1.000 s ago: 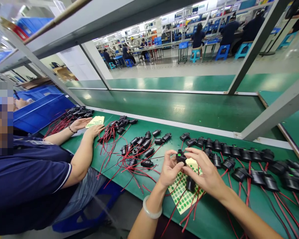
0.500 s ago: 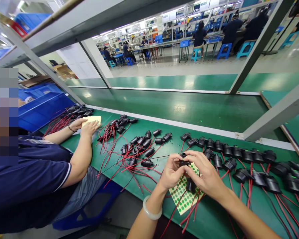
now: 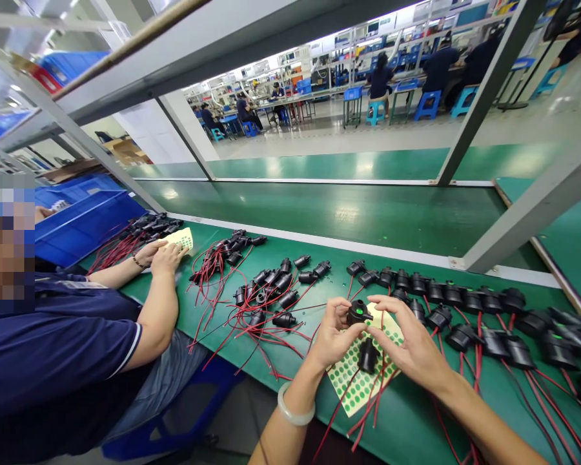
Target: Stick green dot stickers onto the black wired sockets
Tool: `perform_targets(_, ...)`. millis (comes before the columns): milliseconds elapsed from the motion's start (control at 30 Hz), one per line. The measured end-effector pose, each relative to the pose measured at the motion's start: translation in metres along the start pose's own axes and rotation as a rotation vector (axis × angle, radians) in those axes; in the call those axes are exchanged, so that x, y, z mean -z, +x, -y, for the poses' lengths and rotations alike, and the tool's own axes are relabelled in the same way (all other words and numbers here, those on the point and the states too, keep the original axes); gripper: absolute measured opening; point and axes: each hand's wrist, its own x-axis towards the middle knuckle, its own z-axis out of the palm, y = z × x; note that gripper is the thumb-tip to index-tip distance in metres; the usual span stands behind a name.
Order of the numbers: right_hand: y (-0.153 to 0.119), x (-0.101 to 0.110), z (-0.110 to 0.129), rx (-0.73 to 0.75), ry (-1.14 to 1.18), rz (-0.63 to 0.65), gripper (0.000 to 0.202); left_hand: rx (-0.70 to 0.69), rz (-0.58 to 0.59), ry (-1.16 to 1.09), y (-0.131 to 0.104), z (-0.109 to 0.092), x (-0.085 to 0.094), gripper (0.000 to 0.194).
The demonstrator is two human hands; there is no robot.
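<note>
My left hand (image 3: 336, 329) pinches a small black pump (image 3: 356, 316) between thumb and fingers. A round green sticker (image 3: 359, 311) sits on its top face, and its side nozzle points toward my right hand (image 3: 407, 336). That hand is open, thumb and fingers apart around the nozzle side; whether the thumb touches the pump I cannot tell. Beneath both hands lies a pale yellow sheet of green dot stickers (image 3: 346, 387), some spots bare. Another black pump (image 3: 367, 356) rests on the sheet, with red and black wires trailing toward the table's front edge.
Rows of black pumps (image 3: 452, 294), several with green dots, extend along the right. Loose pumps with tangled wires (image 3: 271, 284) lie left. A co-worker's hands (image 3: 167, 255) hold another sticker sheet (image 3: 181, 239). A blue bin (image 3: 87, 226) and a metal frame post (image 3: 518, 213) border the bench.
My right hand has drawn away from the held pump, its fingers parting. The pump's top with the green sticker now shows in my left hand. The view has shifted slightly.
</note>
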Motion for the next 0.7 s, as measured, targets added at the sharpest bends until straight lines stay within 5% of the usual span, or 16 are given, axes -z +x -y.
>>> perform_targets(433, 0.008, -0.003, 0.011, 0.149, -0.005, -0.015, 0.016, -0.088, -0.012, 0.099, -0.003, -0.001, 0.004, 0.042)
perform_targets(700, 0.000, -0.015, 0.006, 0.168, -0.028, -0.007, 0.035, -0.015, 0.036, -0.015, 0.000, -0.006, 0.004, 0.043)
